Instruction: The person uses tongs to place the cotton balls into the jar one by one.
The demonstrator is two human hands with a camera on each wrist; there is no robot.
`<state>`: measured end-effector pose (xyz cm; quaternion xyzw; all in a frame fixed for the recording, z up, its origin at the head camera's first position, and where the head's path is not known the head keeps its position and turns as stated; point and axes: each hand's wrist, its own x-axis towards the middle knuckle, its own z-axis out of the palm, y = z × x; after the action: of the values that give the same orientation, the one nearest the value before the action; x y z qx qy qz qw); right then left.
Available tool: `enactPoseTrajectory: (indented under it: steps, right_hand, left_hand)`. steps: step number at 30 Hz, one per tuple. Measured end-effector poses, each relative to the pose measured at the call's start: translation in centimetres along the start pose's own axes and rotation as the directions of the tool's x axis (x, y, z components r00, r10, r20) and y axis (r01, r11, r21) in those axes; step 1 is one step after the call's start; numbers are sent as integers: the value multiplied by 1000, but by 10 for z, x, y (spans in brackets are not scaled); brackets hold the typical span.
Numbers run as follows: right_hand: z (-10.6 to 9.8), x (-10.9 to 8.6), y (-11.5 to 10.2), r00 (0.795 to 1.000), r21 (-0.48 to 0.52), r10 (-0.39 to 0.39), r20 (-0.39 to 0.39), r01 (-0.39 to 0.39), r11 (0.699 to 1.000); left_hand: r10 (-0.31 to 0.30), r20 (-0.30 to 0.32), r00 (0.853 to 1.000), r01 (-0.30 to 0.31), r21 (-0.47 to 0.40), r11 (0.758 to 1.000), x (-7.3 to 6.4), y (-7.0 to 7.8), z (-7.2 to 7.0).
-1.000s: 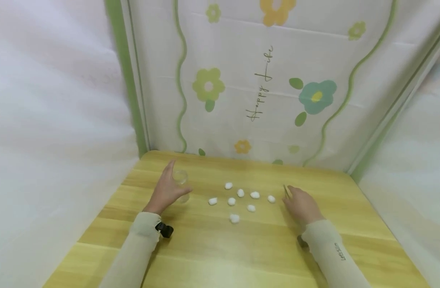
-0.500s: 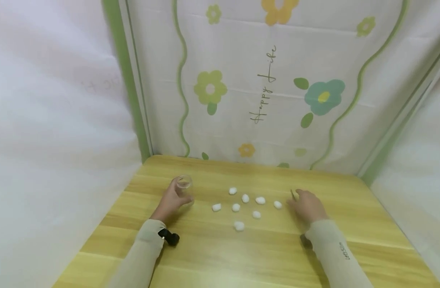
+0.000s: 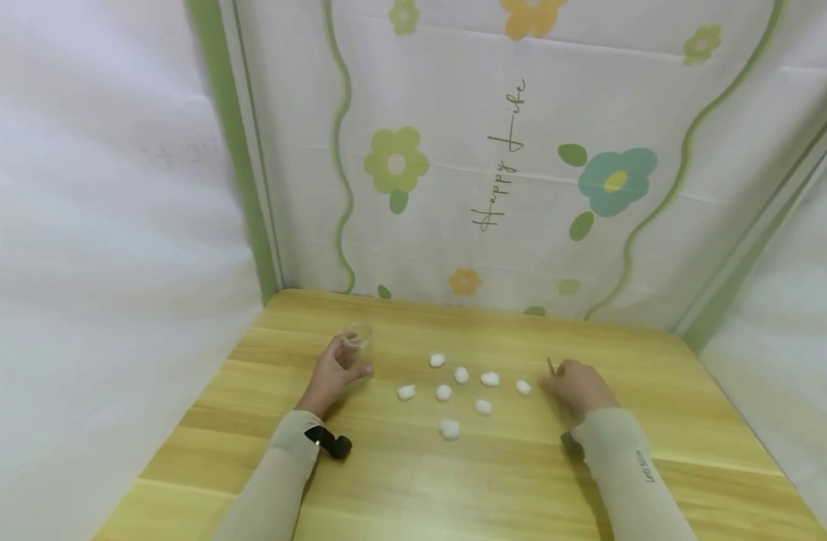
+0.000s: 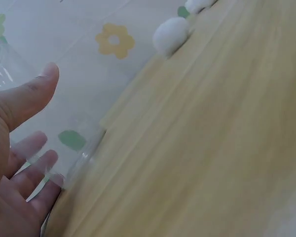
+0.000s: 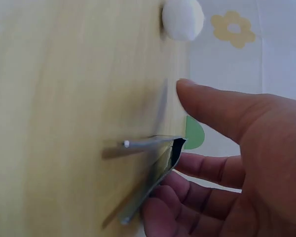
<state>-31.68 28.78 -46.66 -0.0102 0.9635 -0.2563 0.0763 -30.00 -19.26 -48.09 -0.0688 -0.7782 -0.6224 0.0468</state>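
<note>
My left hand (image 3: pixel 334 378) curls round a clear cup (image 3: pixel 363 350), which stands upright at the left of the table. In the left wrist view the thumb is on the near side, and the fingers show through the cup's clear wall (image 4: pixel 86 154). My right hand (image 3: pixel 580 386) is low over the table at the right, beside metal tweezers (image 5: pixel 153 185). Their two legs are spread apart on the wood. Curled fingers touch one leg, while the thumb stands straight and apart from them. Between the hands lie several white cotton balls (image 3: pixel 443 393).
The wooden table (image 3: pixel 400 481) ends at a white curtain (image 3: pixel 440 218) printed with flowers, with more white sheeting along both sides. Nearest to the right hand is one cotton ball (image 3: pixel 523 388). Another cotton ball (image 3: pixel 449 429) lies closest to the front.
My left hand has closed in round the cup, and both have shifted a little to the right. The right hand stays low by the tweezers. The head view has tilted slightly.
</note>
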Motion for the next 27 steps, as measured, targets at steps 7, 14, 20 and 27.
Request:
enactPoseTrajectory:
  steps: [7,14,20,27]
  right_hand:
    - [5,4,15,1000,-10,3,2,-3,1000]
    - [15,12,19,1000,30,11,20,-11,999]
    - [8,16,23,1000,101,4,-4,-4,995]
    - [-11,18,11,994,303,-102,-33,108,947]
  left_hand:
    - [29,29,999,-31,63,998,-4,-7,7]
    - [50,-41,998,-47,78,996,7,-35,-1]
    - [98,-29,995,-95,93,991,18,-35,3]
    - [117,-31,993,-113,110,988,20,-36,1]
